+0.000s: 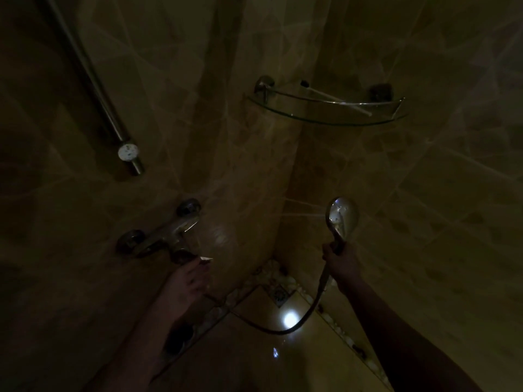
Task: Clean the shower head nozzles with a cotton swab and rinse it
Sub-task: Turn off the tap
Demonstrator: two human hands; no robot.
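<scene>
The scene is very dim. My right hand (pixel 341 265) grips the handle of the chrome shower head (pixel 342 217), held upright with its face turned left; thin streams of water shoot from it toward the corner wall. Its hose (pixel 304 319) loops down and left toward the wall mixer tap (pixel 167 236). My left hand (pixel 188 281) is at the tap's lever, fingers closed on it. A cotton swab (pixel 335 99) with a dark tip lies on the glass corner shelf (pixel 325 120).
A chrome slide rail (pixel 93 83) with a white knob runs down the left wall. Tiled walls meet in a corner ahead. A floor drain (pixel 278 294) sits in the corner, and a bright light reflection shows on the wet floor.
</scene>
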